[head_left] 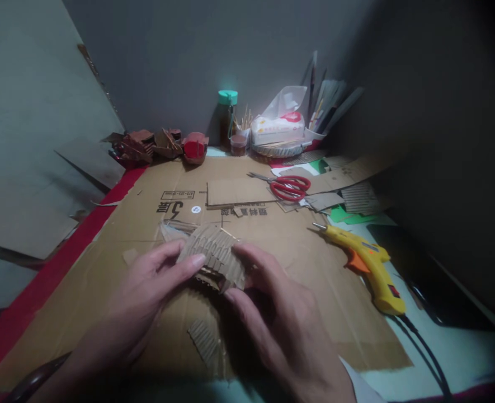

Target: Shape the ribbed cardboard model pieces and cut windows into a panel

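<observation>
Gripping the corrugated cardboard piece [213, 251] from its left side, the left hand [157, 274] has its thumb pressed flat on the ridged face, with its other fingers around the far edge. The right hand [278, 305] clamps the same piece at its right end, index finger along the upper edge and thumb at the lower corner. The piece is held above the middle of the large cardboard sheet [314, 308], which has black print on it: a big figure that looks like a 3 beside a Chinese character, a small boxed line of digits (too tiny to read surely), and characters that seem to say 塑料置物架, upside down. A round white sticker [196, 210] sits near the 3, its mark illegible.

A small ridged scrap [204, 340] lies on the sheet nearer the person. Beyond the hands, red-handled scissors [290, 187] rest partly over a flat cardboard strip [239, 192]. To the right is a yellow glue gun [368, 263] with an orange trigger, its nozzle over the sheet, and beside it a dark flat device [435, 280]. At the back stand a teal-lidded bottle [227, 115] and a tissue pack [278, 129] whose red and yellow printing is too small to read.
</observation>
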`<state>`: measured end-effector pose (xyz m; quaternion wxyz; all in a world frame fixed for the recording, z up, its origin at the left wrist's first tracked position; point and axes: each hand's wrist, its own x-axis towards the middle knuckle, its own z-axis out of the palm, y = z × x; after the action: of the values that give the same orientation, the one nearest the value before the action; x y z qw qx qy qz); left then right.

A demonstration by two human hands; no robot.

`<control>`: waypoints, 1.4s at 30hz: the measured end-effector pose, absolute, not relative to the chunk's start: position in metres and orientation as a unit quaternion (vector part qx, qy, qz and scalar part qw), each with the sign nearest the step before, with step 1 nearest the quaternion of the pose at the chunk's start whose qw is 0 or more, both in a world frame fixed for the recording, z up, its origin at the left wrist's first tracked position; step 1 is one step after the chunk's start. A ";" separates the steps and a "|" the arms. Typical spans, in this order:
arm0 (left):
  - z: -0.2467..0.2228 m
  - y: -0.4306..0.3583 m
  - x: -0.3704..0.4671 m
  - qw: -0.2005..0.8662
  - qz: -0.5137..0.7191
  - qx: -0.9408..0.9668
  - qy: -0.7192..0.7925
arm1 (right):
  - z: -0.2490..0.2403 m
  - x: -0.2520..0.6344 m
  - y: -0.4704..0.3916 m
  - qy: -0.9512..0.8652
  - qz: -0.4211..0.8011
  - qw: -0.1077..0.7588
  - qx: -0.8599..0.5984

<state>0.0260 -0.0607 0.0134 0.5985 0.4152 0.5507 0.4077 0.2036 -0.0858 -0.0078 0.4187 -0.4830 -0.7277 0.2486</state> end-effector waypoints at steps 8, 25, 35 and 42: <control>0.012 -0.057 0.027 0.605 0.416 0.413 0.539 | -0.012 0.203 -0.084 -0.747 0.182 0.432 -0.472; 0.003 -0.053 0.002 0.367 0.355 0.589 0.626 | -0.019 0.199 -0.081 -0.758 0.159 0.442 -0.453; 0.002 -0.053 -0.001 0.360 0.325 0.610 0.626 | -0.012 0.196 -0.079 -0.781 0.154 0.373 -0.476; -0.005 -0.055 -0.003 0.377 0.336 0.591 0.629 | -0.014 0.196 -0.079 -0.779 0.157 0.385 -0.470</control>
<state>-0.0033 -0.0551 -0.0045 0.3769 0.5908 0.6294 0.3359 0.1964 -0.0794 -0.0138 0.3850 -0.4697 -0.7788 0.1570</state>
